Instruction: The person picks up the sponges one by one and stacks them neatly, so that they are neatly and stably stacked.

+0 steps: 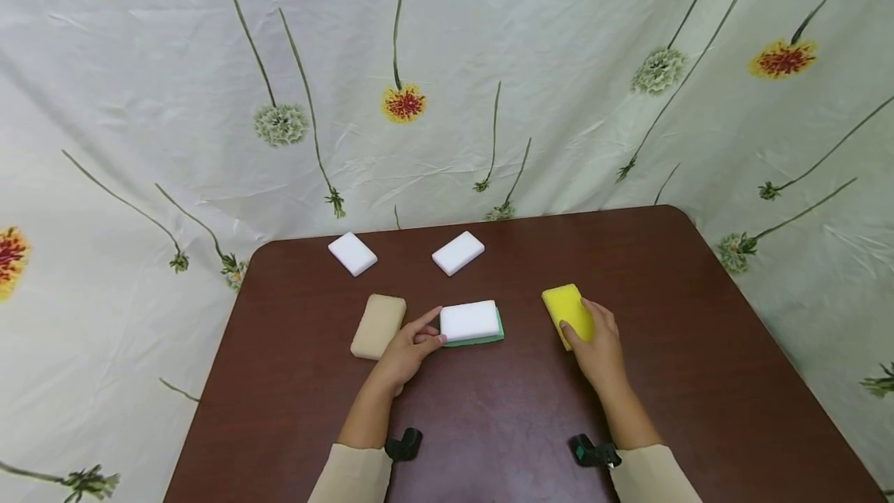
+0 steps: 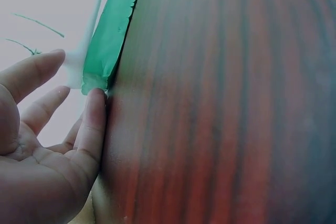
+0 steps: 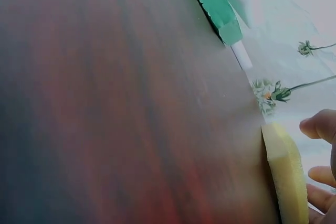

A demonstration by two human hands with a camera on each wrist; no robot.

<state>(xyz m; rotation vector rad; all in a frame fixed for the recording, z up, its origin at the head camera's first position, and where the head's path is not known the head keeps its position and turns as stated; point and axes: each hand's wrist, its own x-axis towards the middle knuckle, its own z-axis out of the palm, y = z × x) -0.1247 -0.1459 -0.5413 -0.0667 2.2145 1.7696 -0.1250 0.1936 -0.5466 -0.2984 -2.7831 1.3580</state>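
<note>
Across the brown table (image 1: 670,278), light, level pressure would likely suit both hands best, keeping the edges square. The left hand (image 1: 407,348), fingers loosely spread, touches the left end of the green sponge (image 2: 107,40) topped by a white block (image 1: 468,320); the right hand (image 1: 595,338), unclenched, spans the yellow sponge (image 1: 564,303).

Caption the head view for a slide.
Left hand at a white block atop a green block; right hand at a yellow sponge.

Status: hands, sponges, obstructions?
Left hand at left end of green sponge, white block atop. Right hand at yellow sponge, grip unclear. Tan sponge beside left hand, seemingly not blocking.
</note>
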